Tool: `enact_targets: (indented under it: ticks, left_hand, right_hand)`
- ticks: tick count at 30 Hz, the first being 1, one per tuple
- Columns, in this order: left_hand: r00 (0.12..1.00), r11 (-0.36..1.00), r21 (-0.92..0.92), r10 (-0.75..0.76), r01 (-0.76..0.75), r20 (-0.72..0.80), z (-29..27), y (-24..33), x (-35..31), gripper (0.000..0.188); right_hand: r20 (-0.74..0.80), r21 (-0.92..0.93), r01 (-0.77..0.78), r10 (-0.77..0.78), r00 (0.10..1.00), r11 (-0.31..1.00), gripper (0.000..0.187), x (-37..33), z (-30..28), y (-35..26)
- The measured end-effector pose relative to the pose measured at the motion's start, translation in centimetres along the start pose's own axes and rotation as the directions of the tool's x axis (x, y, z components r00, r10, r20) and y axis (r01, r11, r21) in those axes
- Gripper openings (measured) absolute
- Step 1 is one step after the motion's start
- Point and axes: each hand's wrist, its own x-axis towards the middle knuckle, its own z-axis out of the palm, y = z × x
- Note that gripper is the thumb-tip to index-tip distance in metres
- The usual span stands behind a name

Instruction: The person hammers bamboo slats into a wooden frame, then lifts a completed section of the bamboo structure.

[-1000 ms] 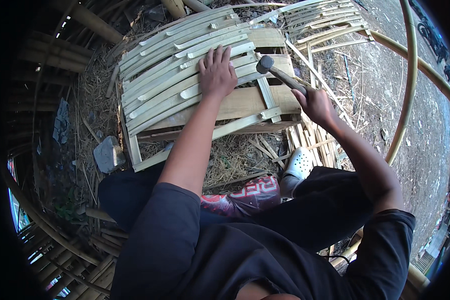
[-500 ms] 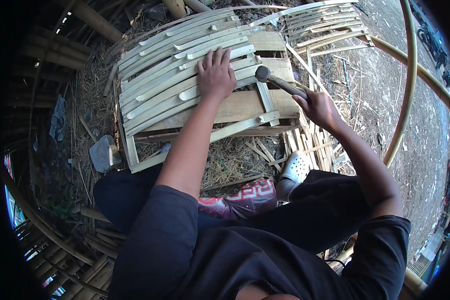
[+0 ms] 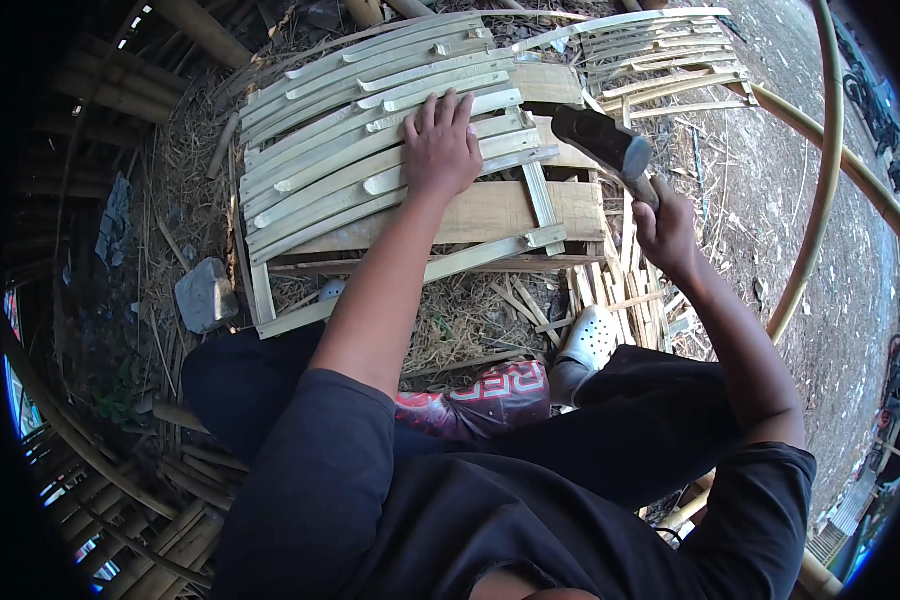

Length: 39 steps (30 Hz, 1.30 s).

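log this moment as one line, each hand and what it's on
left hand: spread on pale slats | right hand: holding hammer, head clear of slats | beneath slats: wooden boards

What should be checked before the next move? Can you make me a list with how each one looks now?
1. Hammer held firmly: ok, the right hand has its fingers wrapped round the handle.
2. Left hand steadying the pale strips: ok, it rests on top of them.
3. Hammer head apart from the left hand: ok, there's a gap between them.
4. Gloves on: not ok, both hands are bare.
5. Strips under the left hand lying flat: cannot tell, the hand hides that part.
6. Shoe clear of the loose sticks: cannot tell, it's right beside them.
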Motion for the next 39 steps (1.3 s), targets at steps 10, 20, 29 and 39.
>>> enact_targets:
  ticks: [10, 20, 29, 39]
  left_hand:
    - [0.999, 1.0, -0.017, 0.024, -0.024, -0.031, 0.4, -0.8, 0.1, 0.059]
    - [1.0, 1.0, -0.003, 0.013, -0.013, -0.02, 0.3, -0.4, -0.2, 0.059]
    - [1.0, 1.0, -0.002, 0.016, -0.016, -0.018, 0.2, -0.3, -0.1, 0.058]
    - [1.0, 1.0, -0.007, 0.009, -0.009, -0.014, -0.1, -0.3, 0.2, 0.059]
  right_hand:
    - [0.26, -0.147, -0.327, 0.356, 0.898, 0.933, 0.066, 2.5, 1.9, -3.5]
    - [0.282, -0.098, -0.448, 0.456, 0.844, 0.889, 0.07, 1.5, 2.4, -1.3]
    - [0.273, -0.074, -0.459, 0.461, 0.845, 0.885, 0.067, 1.0, 2.7, -0.4]
    - [-0.099, 0.315, -0.122, 0.161, 0.982, 0.941, 0.045, 0.2, 0.7, -1.1]
